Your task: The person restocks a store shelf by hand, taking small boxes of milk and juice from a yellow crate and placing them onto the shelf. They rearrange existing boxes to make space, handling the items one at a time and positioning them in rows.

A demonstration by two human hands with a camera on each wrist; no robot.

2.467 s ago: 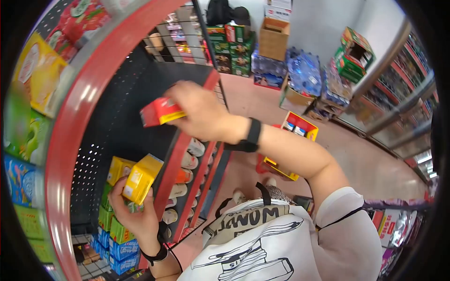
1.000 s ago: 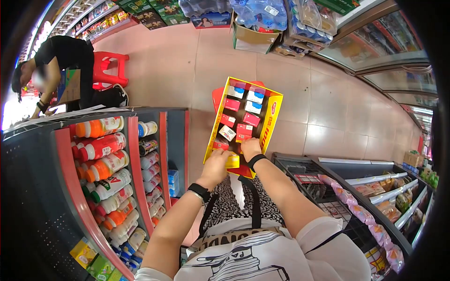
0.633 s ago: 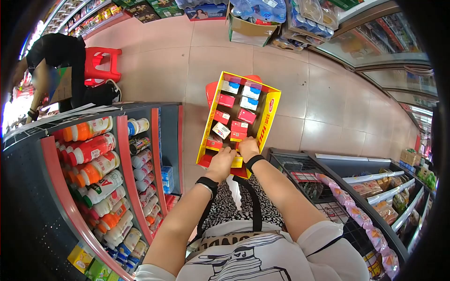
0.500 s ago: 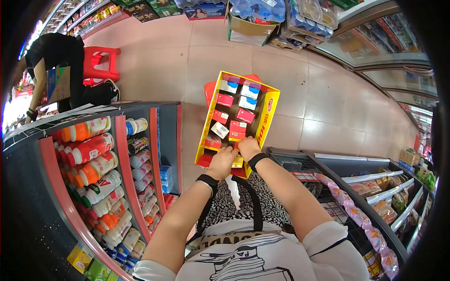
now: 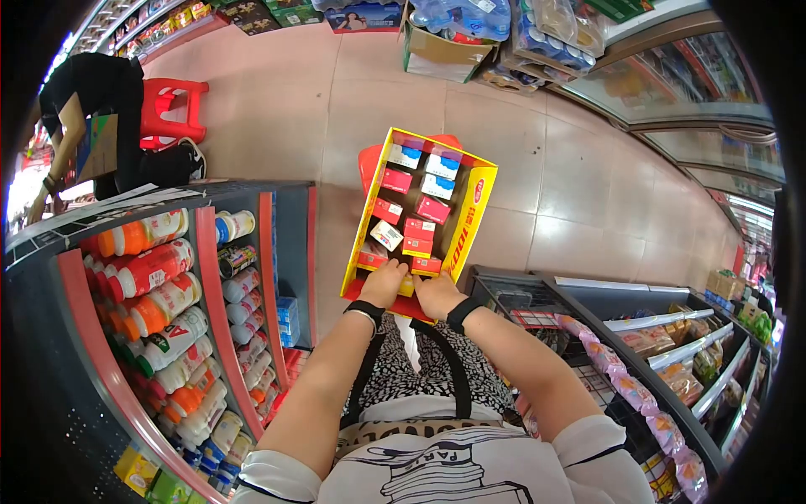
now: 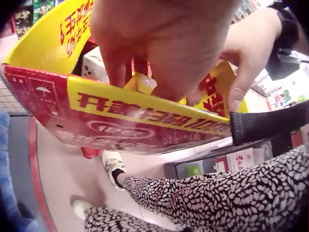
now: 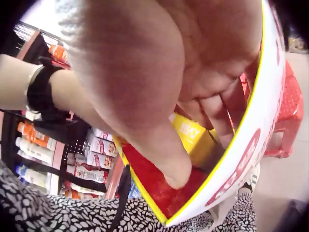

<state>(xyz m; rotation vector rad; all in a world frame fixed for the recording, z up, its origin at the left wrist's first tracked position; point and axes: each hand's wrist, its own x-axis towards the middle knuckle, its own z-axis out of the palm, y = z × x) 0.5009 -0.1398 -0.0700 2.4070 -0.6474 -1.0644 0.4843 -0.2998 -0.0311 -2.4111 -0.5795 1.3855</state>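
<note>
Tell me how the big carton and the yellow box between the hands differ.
The carton is much larger than the yellow box. The carton is open-topped and holds rows of small boxes; the yellow box sits inside it. The left hand and right hand partly cover the yellow box, while most of the carton shows. Both show yellow.

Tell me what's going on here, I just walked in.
A person has both hands in an open yellow carton over a red stool. The left hand grips a small yellow box near the carton's close end; the right hand reaches in beside it, its grip hard to tell. Small red boxes and white boxes sit farther in.
</note>
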